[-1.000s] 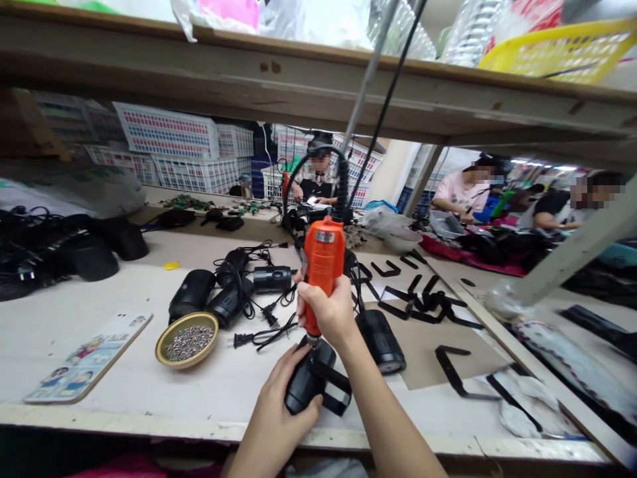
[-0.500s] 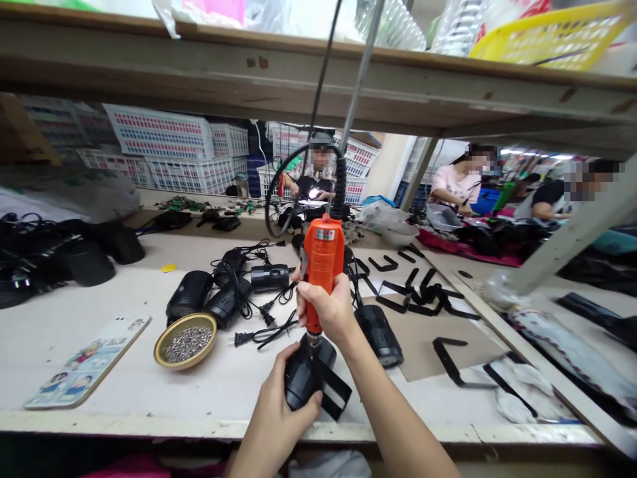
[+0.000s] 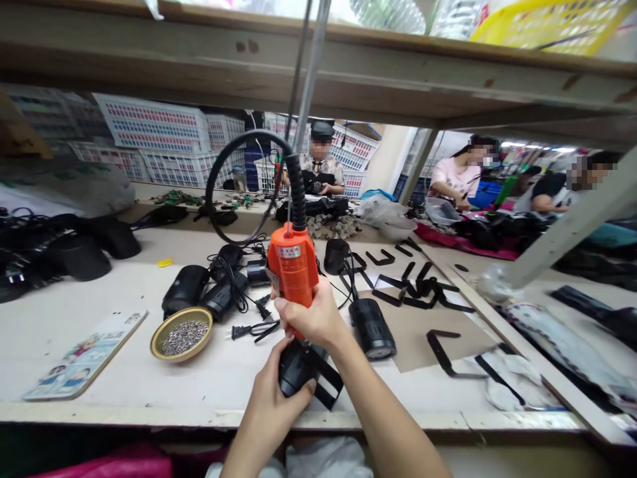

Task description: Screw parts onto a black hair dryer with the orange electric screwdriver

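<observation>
— Two hands on one job: where does each sit?
— Going left to right, a brass bowl of screws (image 3: 182, 333) waits near the left on the surface (image 3: 99, 392). The left hand (image 3: 279, 398) wraps its grip around a black lamp housing (image 3: 294, 366) at the near edge, with a black bracket (image 3: 326, 385) lying across it. The right hand (image 3: 311, 317) closes its grip on the orange electric screwdriver (image 3: 292, 267), tip down into the housing.
— How would you do it well?
— I'd keep the driver upright over the screw, press the housing firmly down so it can't roll, and hold the coiled cable (image 3: 297, 192) clear of the bit
</observation>
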`<control>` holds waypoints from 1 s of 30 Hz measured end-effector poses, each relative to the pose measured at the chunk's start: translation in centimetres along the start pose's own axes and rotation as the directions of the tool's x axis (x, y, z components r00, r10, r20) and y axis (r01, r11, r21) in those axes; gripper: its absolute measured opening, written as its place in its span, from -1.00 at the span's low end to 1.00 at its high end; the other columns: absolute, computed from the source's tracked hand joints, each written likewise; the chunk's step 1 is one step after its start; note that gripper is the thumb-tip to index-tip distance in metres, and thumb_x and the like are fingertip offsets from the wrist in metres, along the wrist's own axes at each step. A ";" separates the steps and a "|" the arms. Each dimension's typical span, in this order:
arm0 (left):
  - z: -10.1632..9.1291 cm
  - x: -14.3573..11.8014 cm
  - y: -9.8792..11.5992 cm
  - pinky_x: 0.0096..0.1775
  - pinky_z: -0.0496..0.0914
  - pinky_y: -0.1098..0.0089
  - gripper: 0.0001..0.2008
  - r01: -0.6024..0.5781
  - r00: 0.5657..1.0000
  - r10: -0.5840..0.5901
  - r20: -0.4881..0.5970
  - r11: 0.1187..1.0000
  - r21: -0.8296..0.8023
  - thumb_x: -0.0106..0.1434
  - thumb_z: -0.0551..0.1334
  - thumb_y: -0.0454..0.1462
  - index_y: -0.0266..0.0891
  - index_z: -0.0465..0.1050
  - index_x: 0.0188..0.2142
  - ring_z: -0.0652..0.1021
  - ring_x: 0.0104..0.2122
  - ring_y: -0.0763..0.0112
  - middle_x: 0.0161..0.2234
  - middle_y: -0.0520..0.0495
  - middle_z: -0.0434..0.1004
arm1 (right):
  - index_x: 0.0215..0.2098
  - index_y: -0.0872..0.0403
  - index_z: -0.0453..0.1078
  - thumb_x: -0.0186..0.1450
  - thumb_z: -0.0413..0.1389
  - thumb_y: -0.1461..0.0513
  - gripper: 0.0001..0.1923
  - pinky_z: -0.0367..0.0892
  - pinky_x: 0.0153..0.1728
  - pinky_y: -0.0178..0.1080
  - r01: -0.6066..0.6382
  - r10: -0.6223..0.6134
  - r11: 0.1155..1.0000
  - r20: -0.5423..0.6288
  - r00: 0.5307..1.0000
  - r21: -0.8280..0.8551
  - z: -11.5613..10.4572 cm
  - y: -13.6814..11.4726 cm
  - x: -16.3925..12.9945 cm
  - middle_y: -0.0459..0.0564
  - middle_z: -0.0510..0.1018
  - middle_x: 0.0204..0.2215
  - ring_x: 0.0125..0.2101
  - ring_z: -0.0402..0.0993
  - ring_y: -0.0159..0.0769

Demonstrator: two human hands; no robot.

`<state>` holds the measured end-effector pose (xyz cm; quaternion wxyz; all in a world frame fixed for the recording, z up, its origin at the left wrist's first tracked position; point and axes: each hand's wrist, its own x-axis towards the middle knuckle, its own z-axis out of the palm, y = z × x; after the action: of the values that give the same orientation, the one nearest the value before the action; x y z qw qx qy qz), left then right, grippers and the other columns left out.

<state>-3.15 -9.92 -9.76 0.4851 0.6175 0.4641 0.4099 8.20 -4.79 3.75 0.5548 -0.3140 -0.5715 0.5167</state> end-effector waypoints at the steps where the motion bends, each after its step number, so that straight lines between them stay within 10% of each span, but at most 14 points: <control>1: 0.0 0.0 0.0 0.22 0.33 0.11 -0.42 0.002 1.000 -0.002 0.000 1.000 -0.010 0.16 0.30 -0.19 -0.10 0.24 0.17 0.49 0.13 0.17 0.12 -0.11 0.49 | -0.48 0.06 0.32 0.05 0.19 0.22 -0.87 0.21 -0.73 -0.39 0.015 -0.015 1.000 -0.011 1.000 -0.011 -0.1 0.2 -0.1 -0.24 0.32 -0.68 -0.74 0.24 -0.48; 11: -0.6 0.4 0.4 0.27 0.26 0.06 -0.36 0.033 0.999 -0.032 0.025 0.999 -0.033 0.12 0.31 -0.17 -0.18 0.24 0.19 0.41 0.22 0.07 0.20 -0.21 0.42 | -0.37 0.08 0.38 0.10 0.20 0.16 -0.82 0.25 -0.72 -0.37 0.119 -0.117 0.993 -0.151 0.982 0.006 -0.7 0.7 -0.9 -0.21 0.39 -0.69 -0.75 0.28 -0.43; 18: -0.9 -0.5 0.3 0.28 0.24 -0.02 -0.34 0.016 0.998 -0.006 -0.069 0.991 0.135 0.11 0.31 -0.07 -0.15 0.26 0.18 0.41 0.22 0.06 0.20 -0.20 0.43 | -0.22 0.09 0.34 0.21 0.22 0.00 -0.63 0.32 -0.65 -0.31 0.209 -0.256 0.967 -0.568 0.782 -0.148 -3.7 0.8 -1.7 -0.18 0.45 -0.60 -0.70 0.36 -0.37; 23: -1.2 -1.4 1.4 0.24 0.27 -0.02 -0.42 0.054 0.964 -0.042 -0.263 0.998 0.038 0.18 0.28 0.04 -0.07 0.28 0.14 0.46 0.17 0.07 0.14 -0.15 0.47 | 0.11 0.07 0.26 0.32 0.13 -0.08 -0.46 0.44 -0.07 -0.01 -0.019 -0.318 0.799 -0.449 0.835 -0.601 -6.2 1.4 -4.3 0.10 0.55 -0.14 -0.16 0.54 -0.10; 26: -1.6 -1.9 2.5 0.25 0.24 0.00 -0.50 0.003 0.929 -0.008 -0.371 1.000 -0.015 0.25 0.23 0.09 -0.05 0.33 0.08 0.42 0.20 0.09 0.14 -0.11 0.47 | 0.29 0.11 0.13 0.33 0.12 -0.10 -0.27 0.20 0.18 0.20 -0.118 -0.453 0.619 -0.476 0.754 -0.776 -4.6 2.8 -7.3 0.31 0.31 0.21 0.22 0.24 0.13; 30: -2.1 -2.4 3.3 0.20 0.27 0.01 -0.54 -0.060 0.920 0.069 -0.386 0.998 0.034 0.26 0.22 0.11 -0.06 0.38 0.02 0.45 0.14 0.09 0.08 -0.11 0.49 | 0.18 0.01 0.28 0.41 0.08 0.00 -0.55 0.40 -0.08 -0.05 0.008 -0.493 0.583 -0.346 0.798 -0.812 -0.1 5.6 -11.1 0.09 0.48 -0.09 -0.09 0.43 -0.09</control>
<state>-5.12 -12.14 -6.27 0.3632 0.5446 0.5346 0.5345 9.21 -13.63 -4.96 0.5699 -0.5648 -0.5965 0.0190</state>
